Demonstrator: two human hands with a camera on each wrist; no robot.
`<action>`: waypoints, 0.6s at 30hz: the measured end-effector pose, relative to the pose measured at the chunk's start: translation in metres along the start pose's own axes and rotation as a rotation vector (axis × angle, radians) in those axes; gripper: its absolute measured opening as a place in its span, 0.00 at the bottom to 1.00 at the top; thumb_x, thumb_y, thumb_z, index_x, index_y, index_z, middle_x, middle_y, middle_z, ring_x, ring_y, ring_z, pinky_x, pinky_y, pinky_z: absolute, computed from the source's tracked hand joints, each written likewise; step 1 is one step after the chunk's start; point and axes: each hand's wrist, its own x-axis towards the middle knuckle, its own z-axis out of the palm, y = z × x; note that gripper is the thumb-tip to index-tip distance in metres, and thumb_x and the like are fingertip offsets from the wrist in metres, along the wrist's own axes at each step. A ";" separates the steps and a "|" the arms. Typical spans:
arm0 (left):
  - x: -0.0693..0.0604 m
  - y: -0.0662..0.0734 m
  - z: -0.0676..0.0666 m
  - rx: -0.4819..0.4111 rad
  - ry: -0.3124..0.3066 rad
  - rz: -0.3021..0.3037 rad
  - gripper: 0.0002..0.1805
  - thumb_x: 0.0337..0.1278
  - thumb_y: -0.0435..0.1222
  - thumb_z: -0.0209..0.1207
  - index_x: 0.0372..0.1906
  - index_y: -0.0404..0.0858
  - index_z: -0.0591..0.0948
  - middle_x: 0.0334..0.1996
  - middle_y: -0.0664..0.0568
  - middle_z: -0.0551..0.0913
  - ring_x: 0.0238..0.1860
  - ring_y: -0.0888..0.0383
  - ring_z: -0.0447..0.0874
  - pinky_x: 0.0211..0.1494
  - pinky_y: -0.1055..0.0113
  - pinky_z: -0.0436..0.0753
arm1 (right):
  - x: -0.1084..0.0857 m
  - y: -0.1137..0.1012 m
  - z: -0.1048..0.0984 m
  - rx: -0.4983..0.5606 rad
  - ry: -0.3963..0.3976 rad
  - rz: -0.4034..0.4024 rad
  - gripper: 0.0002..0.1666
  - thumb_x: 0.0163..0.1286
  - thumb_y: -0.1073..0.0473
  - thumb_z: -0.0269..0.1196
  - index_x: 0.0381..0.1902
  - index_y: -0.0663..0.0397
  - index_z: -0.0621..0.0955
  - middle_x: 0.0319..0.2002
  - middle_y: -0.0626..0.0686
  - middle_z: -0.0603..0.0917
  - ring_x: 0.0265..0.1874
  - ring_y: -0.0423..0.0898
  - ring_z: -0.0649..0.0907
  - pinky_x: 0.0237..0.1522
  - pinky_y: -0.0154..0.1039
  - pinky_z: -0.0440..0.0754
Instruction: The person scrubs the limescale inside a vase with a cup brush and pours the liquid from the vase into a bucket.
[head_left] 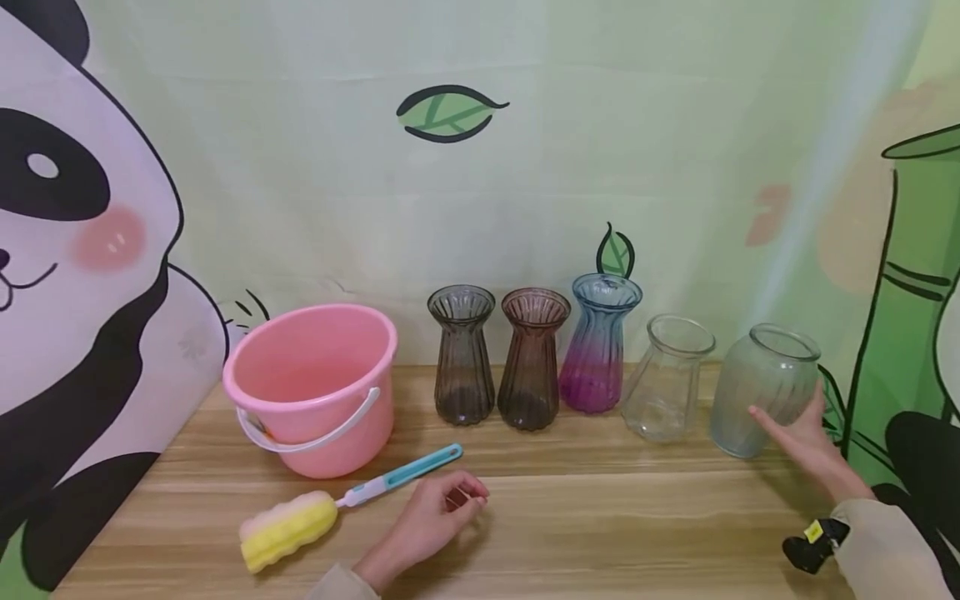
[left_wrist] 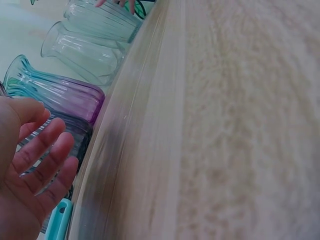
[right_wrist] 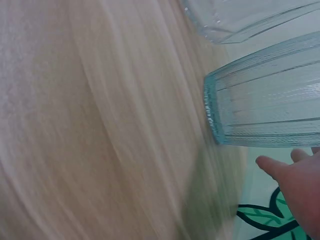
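Note:
My right hand point(head_left: 806, 437) is at the right side of a frosted glass jar vase point(head_left: 750, 400), thumb in front and the other fingers along its side. In the right wrist view the fingers point(right_wrist: 272, 166) lie beside the vase wall with a small gap at one fingertip. The vase stands on the table. My left hand point(head_left: 431, 517) hovers near the table, loosely bent and holding nothing. Nearest to it lies a sponge bottle brush point(head_left: 288, 529) with a teal handle point(head_left: 423, 467). A clear glass vase point(head_left: 663, 400) stands left of the frosted one.
A pink bucket point(head_left: 337, 417) with a white handle stands at the left. Between it and the clear vase stand a grey fluted vase point(head_left: 463, 375), a brown one point(head_left: 528, 375) and a blue-purple one point(head_left: 596, 358). A printed cloth point(head_left: 525, 183) hangs behind the wooden table point(head_left: 600, 525).

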 end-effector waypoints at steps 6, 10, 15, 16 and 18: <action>-0.003 0.019 -0.003 0.000 0.009 -0.004 0.04 0.53 0.29 0.58 0.35 0.35 0.81 0.29 0.46 0.83 0.26 0.63 0.77 0.32 0.72 0.77 | 0.006 0.008 0.004 0.065 -0.002 -0.026 0.59 0.66 0.47 0.55 0.67 0.45 0.21 0.67 0.73 0.31 0.65 0.73 0.39 0.60 0.70 0.40; -0.007 0.039 -0.008 -0.013 -0.007 0.001 0.04 0.54 0.28 0.58 0.35 0.32 0.80 0.29 0.43 0.83 0.26 0.62 0.77 0.32 0.72 0.77 | 0.009 0.012 0.004 0.106 -0.022 -0.081 0.53 0.66 0.51 0.56 0.70 0.43 0.29 0.67 0.72 0.40 0.67 0.67 0.45 0.62 0.67 0.45; -0.003 0.015 -0.001 -0.018 -0.014 0.008 0.05 0.55 0.32 0.59 0.36 0.36 0.81 0.29 0.49 0.83 0.27 0.65 0.78 0.32 0.72 0.78 | 0.009 0.014 0.007 0.071 0.032 -0.121 0.49 0.66 0.54 0.57 0.70 0.40 0.37 0.64 0.64 0.52 0.66 0.52 0.56 0.66 0.52 0.55; -0.001 0.010 0.000 -0.018 -0.014 0.006 0.05 0.55 0.33 0.59 0.36 0.37 0.81 0.29 0.51 0.83 0.27 0.65 0.77 0.32 0.72 0.77 | 0.009 0.013 0.008 0.070 0.045 -0.123 0.49 0.65 0.54 0.58 0.70 0.40 0.38 0.64 0.64 0.53 0.65 0.52 0.58 0.66 0.51 0.57; 0.000 0.005 0.002 -0.023 -0.018 0.004 0.05 0.55 0.35 0.59 0.36 0.39 0.81 0.29 0.53 0.83 0.27 0.65 0.78 0.32 0.72 0.77 | 0.008 0.013 0.009 0.064 0.060 -0.096 0.51 0.65 0.53 0.58 0.71 0.43 0.37 0.64 0.64 0.52 0.65 0.54 0.57 0.66 0.51 0.57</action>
